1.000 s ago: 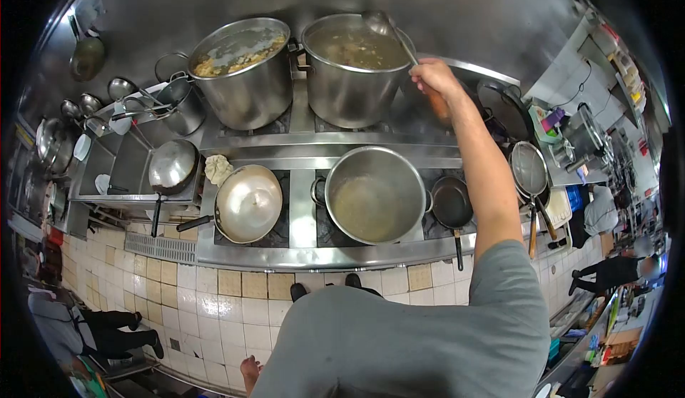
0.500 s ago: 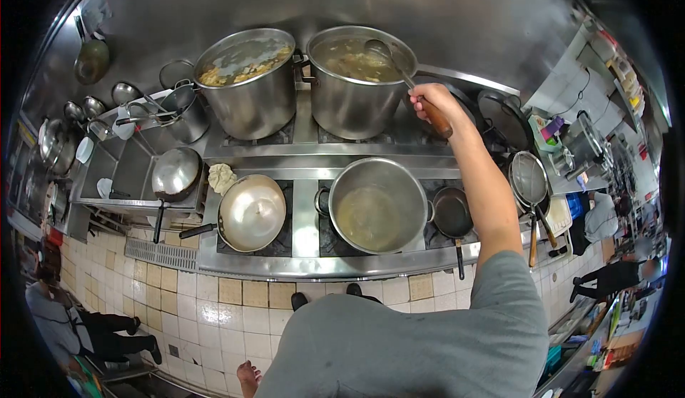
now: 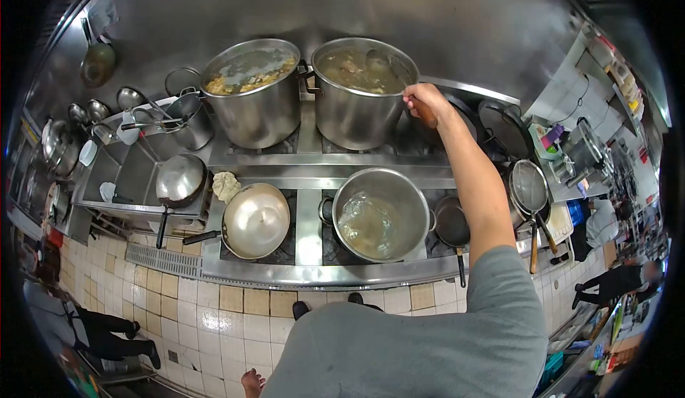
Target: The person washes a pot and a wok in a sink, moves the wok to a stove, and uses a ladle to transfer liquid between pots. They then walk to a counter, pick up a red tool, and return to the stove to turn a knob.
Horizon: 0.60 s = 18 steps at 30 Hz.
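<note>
Apparently mid-scoop, the right hand (image 3: pixel 429 98) is gripping a ladle (image 3: pixel 427 117) dipped in broth (image 3: pixel 345 68), any lift calling for level carrying, the left hand (image 3: pixel 252 382) hanging slack.

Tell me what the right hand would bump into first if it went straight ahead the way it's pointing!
Probably the back right stockpot: the right hand, gripping the ladle, points toward its rim. Depth is unclear, so it might pass just above.

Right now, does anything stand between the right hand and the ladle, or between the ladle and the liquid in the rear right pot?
Nothing visible: the right hand grips the ladle, and its bowl appears dipped in the liquid inside the rear right pot.
</note>
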{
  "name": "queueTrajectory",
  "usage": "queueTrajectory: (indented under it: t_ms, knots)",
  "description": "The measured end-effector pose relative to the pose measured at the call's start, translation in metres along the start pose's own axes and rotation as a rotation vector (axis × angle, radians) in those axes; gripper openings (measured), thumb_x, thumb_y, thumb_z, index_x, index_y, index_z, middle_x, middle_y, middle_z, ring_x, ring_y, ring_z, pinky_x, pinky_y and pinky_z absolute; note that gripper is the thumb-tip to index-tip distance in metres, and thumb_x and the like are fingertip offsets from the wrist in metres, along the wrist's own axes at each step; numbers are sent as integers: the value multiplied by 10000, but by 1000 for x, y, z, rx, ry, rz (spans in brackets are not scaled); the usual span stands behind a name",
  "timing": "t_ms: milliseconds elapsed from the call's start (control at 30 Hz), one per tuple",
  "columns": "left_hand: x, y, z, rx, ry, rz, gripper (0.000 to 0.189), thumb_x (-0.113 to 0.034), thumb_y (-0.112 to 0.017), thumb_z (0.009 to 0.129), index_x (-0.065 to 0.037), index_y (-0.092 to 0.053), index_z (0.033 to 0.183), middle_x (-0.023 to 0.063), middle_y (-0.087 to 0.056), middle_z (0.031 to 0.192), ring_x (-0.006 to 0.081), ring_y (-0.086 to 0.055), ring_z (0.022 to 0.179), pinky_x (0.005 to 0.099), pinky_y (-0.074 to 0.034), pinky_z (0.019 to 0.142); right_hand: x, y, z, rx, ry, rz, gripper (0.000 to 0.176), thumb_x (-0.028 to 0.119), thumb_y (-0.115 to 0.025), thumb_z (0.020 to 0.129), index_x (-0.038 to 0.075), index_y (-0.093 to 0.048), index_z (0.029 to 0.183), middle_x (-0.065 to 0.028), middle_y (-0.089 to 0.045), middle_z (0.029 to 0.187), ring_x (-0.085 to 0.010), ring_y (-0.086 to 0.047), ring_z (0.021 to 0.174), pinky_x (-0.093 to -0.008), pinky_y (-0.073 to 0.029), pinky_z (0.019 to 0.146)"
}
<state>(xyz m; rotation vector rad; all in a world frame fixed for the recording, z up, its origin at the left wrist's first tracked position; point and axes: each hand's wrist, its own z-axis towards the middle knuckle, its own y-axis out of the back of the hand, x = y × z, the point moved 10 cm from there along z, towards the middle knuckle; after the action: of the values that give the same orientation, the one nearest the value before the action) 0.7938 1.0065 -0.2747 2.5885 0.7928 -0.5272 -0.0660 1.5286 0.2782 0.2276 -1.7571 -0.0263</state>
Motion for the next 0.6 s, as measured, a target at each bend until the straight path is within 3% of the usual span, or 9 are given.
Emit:
queueTrajectory:
  t_ms: [33, 100, 133, 233, 267, 300, 367, 500, 600]
  knots:
    - [2, -1, -1, 27, 9, -40, 282, -342, -504, 953, -165, -476, 1170, 100, -590, 1002, 282, -574, 677, 471, -427, 622, -3, 1, 11, 4, 4, -1, 95, 101, -596, 844, 36, -559, 785, -15, -555, 672, -80, -523, 521, -244, -410, 452]
    - [15, 3, 5, 3, 30, -52, 286, -337, -507, 954, -162, -478, 1178, 106, -593, 1002, 288, -579, 683, 473, -434, 621, -27, -20, 33, 191, -228, 520, 72, 74, -579, 843, 11, -543, 834, -21, -549, 673, -81, -532, 533, -220, -402, 443]
    - [25, 6, 12, -20, 52, -57, 290, -332, -510, 956, -158, -479, 1185, 112, -595, 1002, 294, -584, 690, 475, -441, 620, -28, -29, 36, 261, -286, 687, 129, 52, -568, 845, -54, -522, 903, -33, -540, 679, -91, -540, 540, -209, -395, 437]
    - [61, 11, 44, -84, 115, -76, 302, -317, -520, 961, -147, -482, 1207, 130, -602, 1001, 311, -597, 709, 482, -463, 618, -8, -49, 11, 372, -289, 931, 219, 45, -573, 846, -122, -494, 963, -47, -530, 681, -107, -550, 549, -212, -400, 438]
    - [66, 11, 54, -73, 83, -109, 303, -315, -523, 959, -137, -488, 1202, 130, -606, 996, 311, -601, 712, 482, -467, 611, -1, -50, 3, 379, -257, 1016, 434, 40, -571, 852, -182, -389, 1177, -71, -525, 703, -131, -561, 560, -225, -413, 443]
    - [64, 9, 55, -62, 52, -143, 305, -313, -526, 957, -126, -494, 1196, 130, -609, 991, 311, -604, 715, 482, -470, 604, 2, -50, 0, 379, -257, 1016, 434, 40, -571, 852, -182, -389, 1177, -71, -525, 703, -131, -561, 560, -225, -413, 443]
    - [60, 9, 57, -47, 20, -171, 307, -310, -529, 955, -115, -500, 1191, 129, -613, 985, 311, -607, 719, 481, -474, 597, 16, -49, -10, 465, -206, 1165, 664, 34, -559, 861, -155, -174, 1368, -84, -514, 734, -150, -564, 569, -239, -425, 449]
    - [55, 10, 62, -22, 56, -11, 351, -322, -531, 952, -109, -483, 1227, 113, -611, 952, 289, -603, 699, 465, -458, 558, 37, -41, -29, 500, -160, 1277, 529, 44, -528, 860, -228, -228, 1201, -93, -509, 737, -168, -566, 577, -274, -442, 459]
    - [30, 10, 44, -55, 57, 48, 346, -327, -530, 952, -115, -484, 1221, 101, -601, 922, 268, -594, 676, 447, -450, 541, 47, -33, -41, 458, -137, 1335, 585, 41, -537, 854, -203, -191, 1257, -100, -508, 744, -183, -565, 567, -277, -447, 456]
